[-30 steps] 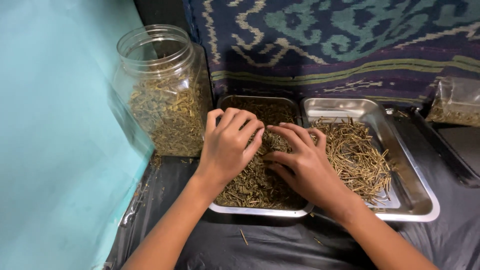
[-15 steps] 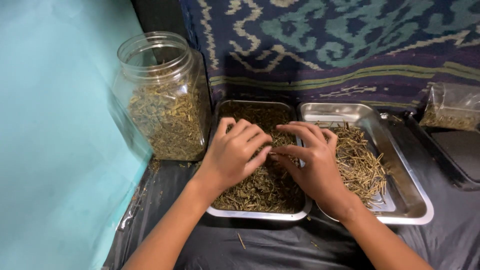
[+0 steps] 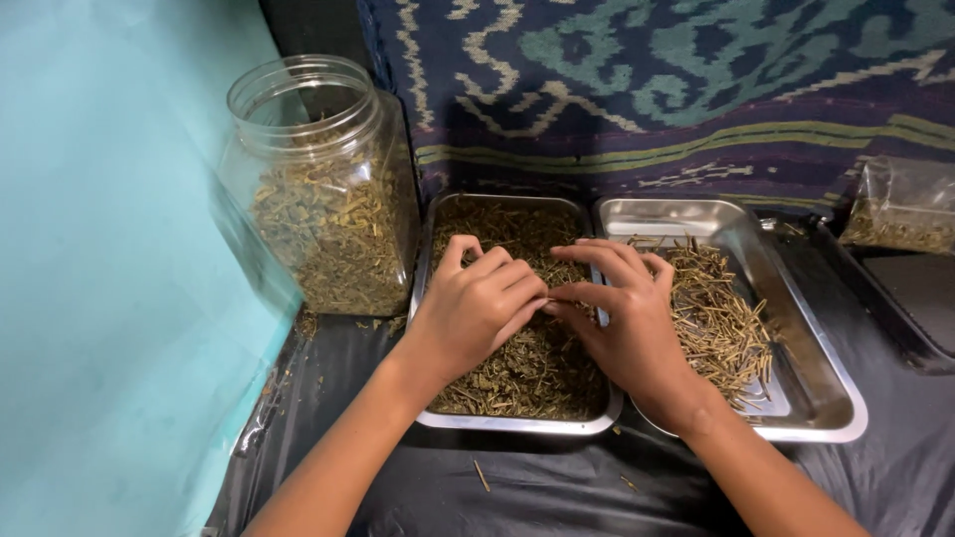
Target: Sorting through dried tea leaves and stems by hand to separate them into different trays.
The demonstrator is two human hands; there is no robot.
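My left hand (image 3: pixel 476 310) rests palm down on a heap of dried green-brown herb bits (image 3: pixel 517 373) in the left steel tray (image 3: pixel 517 424). My right hand (image 3: pixel 622 313) lies beside it over the seam between the two trays. The fingertips of both hands meet over the herb and pinch at something small and thin there; what it is cannot be made out. The right steel tray (image 3: pixel 811 338) holds a pile of thin straw-coloured stems (image 3: pixel 721 323), just right of my right hand.
A clear plastic jar (image 3: pixel 323 189) without a lid, half full of the same dried herb, stands left of the trays. A clear bag of herb (image 3: pixel 900 214) lies at far right. Black plastic sheet (image 3: pixel 557 487) covers the surface; patterned cloth (image 3: pixel 647 89) hangs behind, turquoise wall (image 3: pixel 109 278) at left.
Both hands have drawn together over the left tray, the fingertips now touching. The right hand shifted slightly right and up; the view wobbled a little.
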